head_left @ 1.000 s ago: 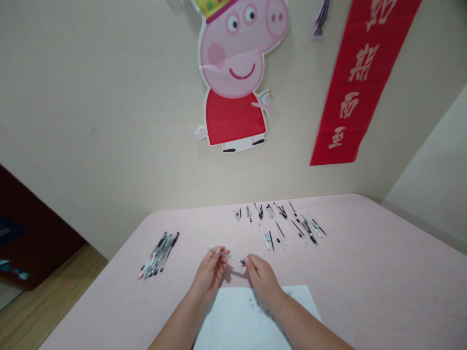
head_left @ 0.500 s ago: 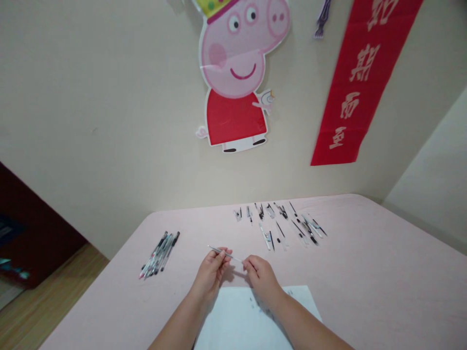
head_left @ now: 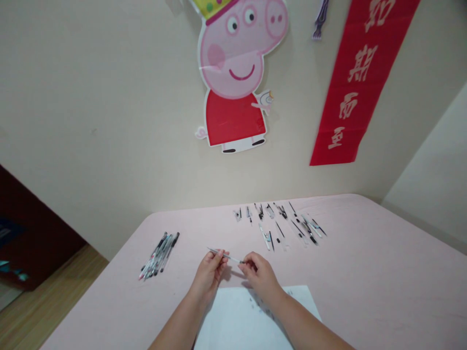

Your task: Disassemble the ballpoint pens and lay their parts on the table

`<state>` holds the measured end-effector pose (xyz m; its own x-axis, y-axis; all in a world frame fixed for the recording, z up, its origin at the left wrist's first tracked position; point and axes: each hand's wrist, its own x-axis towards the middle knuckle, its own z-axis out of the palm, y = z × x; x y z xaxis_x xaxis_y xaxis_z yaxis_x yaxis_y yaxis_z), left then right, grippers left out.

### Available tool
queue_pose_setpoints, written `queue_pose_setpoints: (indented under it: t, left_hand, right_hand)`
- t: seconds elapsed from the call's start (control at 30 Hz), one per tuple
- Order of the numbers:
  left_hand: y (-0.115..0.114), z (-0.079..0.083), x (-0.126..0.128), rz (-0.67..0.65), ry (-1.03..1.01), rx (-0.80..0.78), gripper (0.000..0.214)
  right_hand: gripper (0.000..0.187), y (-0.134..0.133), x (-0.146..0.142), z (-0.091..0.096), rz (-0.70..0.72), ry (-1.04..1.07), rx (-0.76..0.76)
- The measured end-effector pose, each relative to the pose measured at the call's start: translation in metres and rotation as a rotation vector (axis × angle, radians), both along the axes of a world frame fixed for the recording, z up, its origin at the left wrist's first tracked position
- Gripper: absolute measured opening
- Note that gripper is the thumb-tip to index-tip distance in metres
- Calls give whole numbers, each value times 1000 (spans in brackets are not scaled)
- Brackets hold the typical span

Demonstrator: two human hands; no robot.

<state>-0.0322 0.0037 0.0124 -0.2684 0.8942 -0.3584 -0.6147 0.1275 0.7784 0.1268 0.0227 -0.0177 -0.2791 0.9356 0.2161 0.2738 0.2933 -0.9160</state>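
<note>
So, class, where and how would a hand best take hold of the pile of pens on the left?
Probably around the middle of the pile of pens, from above, closing across their lengths: they lie bunched and roughly parallel, far ends leaning right. The left hand is nearer, but it holds a slim pen-like piece.

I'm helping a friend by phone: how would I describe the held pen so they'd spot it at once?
Below the pig cutout is a pink-covered table. Just beyond the white sheet, a slim pen slants between the left hand and the right hand. Unlike the bundled pens at the left, it alone is held.
</note>
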Motion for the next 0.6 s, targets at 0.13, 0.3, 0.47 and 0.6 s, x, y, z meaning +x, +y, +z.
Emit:
queue_pose_setpoints:
  t: [0.13, 0.3, 0.47, 0.6]
  left_hand:
    - [-1, 1, 1, -18, 16, 20, 8]
    - [-1, 0, 1, -17, 23, 20, 9]
    - [0, -1, 1, 0, -1, 8, 10]
    - [-1, 0, 1, 6, -1, 16, 10]
  right_hand:
    - [42, 0, 3, 2, 58, -31, 1]
    - [30, -1, 2, 4, 44, -90, 40]
    - [8, 0, -2, 0, 11, -1, -28]
    - [17, 1, 0, -3, 29, 22, -33]
